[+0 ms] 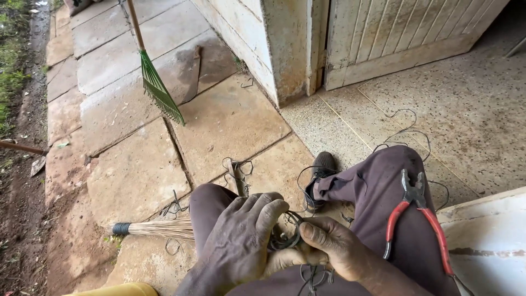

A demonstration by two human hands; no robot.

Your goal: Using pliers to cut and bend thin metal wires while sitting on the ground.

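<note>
Dark wire coil [287, 238] pinched between both hands over lap. Left hand [241, 241] curled closed on coil's left side; right hand [334, 246] thumb and fingers clamped on right side. Red-handled pliers [416, 219] resting on right thigh, near.

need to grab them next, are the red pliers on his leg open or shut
Open: the pliers lie on the right thigh with their red handles spread apart, untouched by either hand.
</note>
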